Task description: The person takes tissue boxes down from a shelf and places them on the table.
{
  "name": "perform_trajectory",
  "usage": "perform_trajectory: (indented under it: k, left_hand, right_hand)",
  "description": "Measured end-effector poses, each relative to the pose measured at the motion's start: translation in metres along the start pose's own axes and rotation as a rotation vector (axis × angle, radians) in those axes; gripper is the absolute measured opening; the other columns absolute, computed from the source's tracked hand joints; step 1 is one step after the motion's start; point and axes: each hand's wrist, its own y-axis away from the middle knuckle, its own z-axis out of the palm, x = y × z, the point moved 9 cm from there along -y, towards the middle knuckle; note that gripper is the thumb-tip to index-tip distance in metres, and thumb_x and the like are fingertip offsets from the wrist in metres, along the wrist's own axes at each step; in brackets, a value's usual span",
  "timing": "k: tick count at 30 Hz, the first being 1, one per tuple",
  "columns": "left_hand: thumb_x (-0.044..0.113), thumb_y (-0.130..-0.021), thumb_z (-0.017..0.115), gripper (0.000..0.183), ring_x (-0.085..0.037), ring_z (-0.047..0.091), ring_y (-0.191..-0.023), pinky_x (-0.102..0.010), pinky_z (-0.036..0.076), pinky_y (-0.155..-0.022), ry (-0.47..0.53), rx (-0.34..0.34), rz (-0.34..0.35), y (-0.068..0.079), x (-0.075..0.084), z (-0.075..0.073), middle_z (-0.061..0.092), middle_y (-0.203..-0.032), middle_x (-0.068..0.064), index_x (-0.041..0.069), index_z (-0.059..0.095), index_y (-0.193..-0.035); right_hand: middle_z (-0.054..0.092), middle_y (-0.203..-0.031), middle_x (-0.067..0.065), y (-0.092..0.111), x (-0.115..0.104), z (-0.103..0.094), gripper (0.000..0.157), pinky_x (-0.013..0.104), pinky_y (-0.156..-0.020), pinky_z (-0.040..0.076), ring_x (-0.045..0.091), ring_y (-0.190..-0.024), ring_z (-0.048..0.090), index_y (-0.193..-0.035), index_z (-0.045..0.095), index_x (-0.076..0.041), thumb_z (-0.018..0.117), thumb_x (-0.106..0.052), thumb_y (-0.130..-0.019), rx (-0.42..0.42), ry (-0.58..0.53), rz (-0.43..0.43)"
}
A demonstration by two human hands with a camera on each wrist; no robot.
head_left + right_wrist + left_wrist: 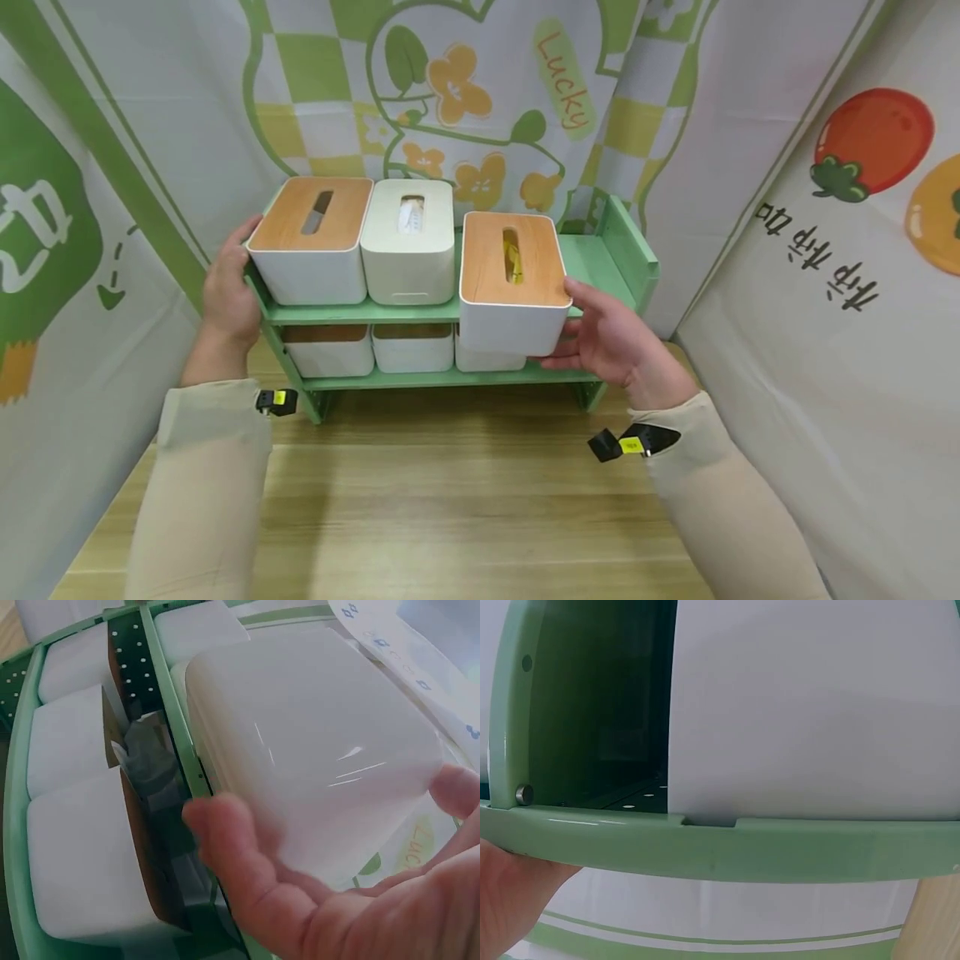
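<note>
In the head view my right hand [618, 342] grips a white tissue box [513, 329] with a wood-look lid by its right side, thumb at the lid's edge and fingers below. Something yellow shows through its slot. The box overlaps the front of the upper tier of a green two-tier shelf [360, 314]. From the right wrist view, the box's white underside [315, 742] faces the camera between thumb and fingers. My left hand [231, 292] holds the shelf's left side; its fingertips are partly hidden. Beside it stands another wood-lidded tissue box [311, 275].
A cream tissue box [411, 271] stands on the upper tier. Several white boxes [412, 354] line the lower tier. The shelf's raised right end panel [630, 250] borders the upper tier. Printed curtains [817, 350] hang on the sides and behind, above a wood-look floor [450, 500].
</note>
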Motion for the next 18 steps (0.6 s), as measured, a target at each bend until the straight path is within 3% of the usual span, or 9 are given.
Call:
perform_trajectory:
  k: [5,8,11,18]
  left_hand:
    - [0.031,-0.103,0.013,0.058,-0.014,0.026,-0.140,-0.036,0.022,-0.113,0.022,-0.007,0.006,0.0005,0.0014,0.0023,0.028,-0.160,0.005,0.028,0.032,-0.157]
    - [0.031,-0.103,0.012,0.058,-0.014,0.025,-0.141,-0.036,0.021,-0.114,0.004,-0.002,0.004,0.0013,0.0023,0.0018,0.028,-0.160,0.006,0.030,0.033,-0.157]
    - [0.032,-0.103,0.011,0.058,-0.014,0.024,-0.142,-0.037,0.020,-0.114,-0.022,0.004,0.003,0.0016,0.0029,0.0003,0.028,-0.160,0.007,0.033,0.033,-0.157]
    - [0.032,-0.103,0.011,0.059,-0.016,0.023,-0.144,-0.038,0.019,-0.115,-0.033,0.003,0.004,0.0017,0.0035,-0.0001,0.028,-0.160,0.006,0.032,0.032,-0.157]
  right_hand:
    - [0.040,-0.142,0.033,0.0040,0.0003,-0.0057,0.089,0.056,-0.102,0.039,0.042,-0.117,0.055,-0.152,0.018,0.004,0.045,-0.062,-0.098,0.017,-0.063,0.087]
    - [0.036,-0.146,0.033,0.0026,0.0011,-0.0053,0.093,0.054,-0.108,0.033,0.042,-0.127,0.047,-0.151,0.017,0.010,0.045,-0.062,-0.098,0.005,-0.126,0.129]
    - [0.035,-0.147,0.031,-0.0009,0.0009,-0.0033,0.093,0.052,-0.109,0.033,0.041,-0.132,0.042,-0.151,0.016,0.011,0.049,-0.058,-0.099,0.001,-0.170,0.148]
    - [0.041,-0.141,0.030,-0.0043,0.0000,-0.0036,0.080,0.050,-0.102,0.042,0.038,-0.124,0.049,-0.147,0.025,0.007,0.058,-0.047,-0.098,0.034,-0.155,0.143]
